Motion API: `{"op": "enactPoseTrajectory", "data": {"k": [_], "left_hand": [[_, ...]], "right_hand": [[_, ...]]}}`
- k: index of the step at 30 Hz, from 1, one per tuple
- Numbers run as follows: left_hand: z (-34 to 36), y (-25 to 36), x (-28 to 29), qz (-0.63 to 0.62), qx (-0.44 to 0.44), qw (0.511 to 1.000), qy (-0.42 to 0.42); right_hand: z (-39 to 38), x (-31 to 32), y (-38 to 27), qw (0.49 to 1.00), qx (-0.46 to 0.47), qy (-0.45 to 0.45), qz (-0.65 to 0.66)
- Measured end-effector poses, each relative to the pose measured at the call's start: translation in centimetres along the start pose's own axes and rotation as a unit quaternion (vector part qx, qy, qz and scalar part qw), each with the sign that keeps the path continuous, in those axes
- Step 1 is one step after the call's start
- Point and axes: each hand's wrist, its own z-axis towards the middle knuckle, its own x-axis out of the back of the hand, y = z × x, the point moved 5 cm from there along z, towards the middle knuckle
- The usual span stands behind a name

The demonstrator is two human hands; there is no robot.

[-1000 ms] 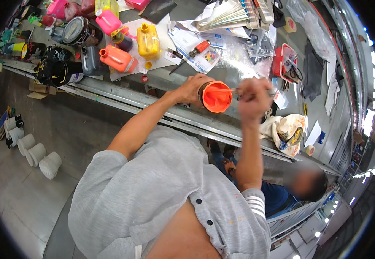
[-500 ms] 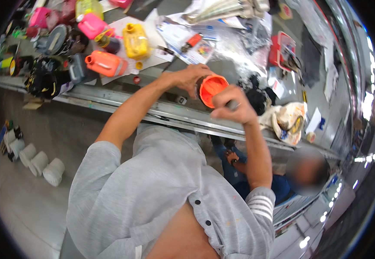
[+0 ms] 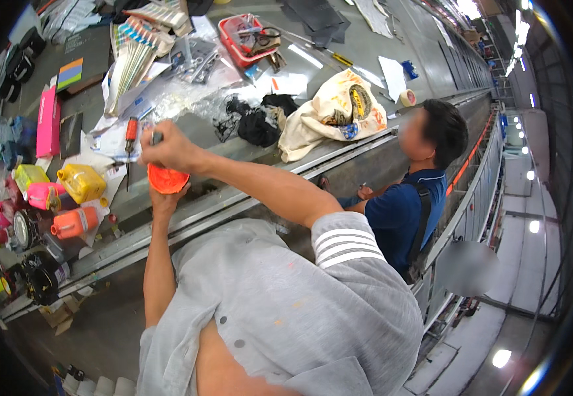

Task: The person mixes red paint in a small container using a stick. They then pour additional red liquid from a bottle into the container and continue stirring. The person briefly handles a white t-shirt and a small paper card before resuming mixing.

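Observation:
My left hand [image 3: 168, 200] is closed around the lower side of a small tub [image 3: 169, 178], whose inside is coated bright orange. Above the tub's mouth, my right hand [image 3: 173, 150] is a fist around a tool with a grey rounded handle end [image 3: 157, 137]. The tool's lower part is hidden by the fist and the tub, so its kind does not show. Just left of my hands a screwdriver with a red and black handle [image 3: 131, 135] lies on papers.
Yellow [image 3: 83, 183] and orange [image 3: 75, 222] jugs crowd the bench's left. Beyond my hands are a red basket of tools [image 3: 234, 43], black rags [image 3: 260, 125] and a stained cream cloth [image 3: 326, 112]. A person in dark blue [image 3: 399, 218] is at right, beside the bench edge.
The view has swung right, so the bench things sit further left and more of the other person shows. My left hand still holds the tub; my right fist stays over its mouth.

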Motion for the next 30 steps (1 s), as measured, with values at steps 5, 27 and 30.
{"op": "enactPoseTrajectory", "data": {"k": [5, 27, 30], "left_hand": [[0.5, -0.7, 1.6, 0.213, -0.109, 0.971, 0.021], [2.4, 1.0, 1.3, 0.087, -0.083, 0.985, -0.123], [2.8, -0.1, 2.1, 0.161, -0.096, 0.977, -0.101]], "right_hand": [[-0.3, -3.1, 2.4, 0.998, 0.041, 0.045, -0.026], [-0.5, -3.1, 1.3, 0.994, 0.039, 0.023, -0.102], [-1.0, -3.1, -0.6, 0.999, -0.032, -0.040, 0.003]]}}
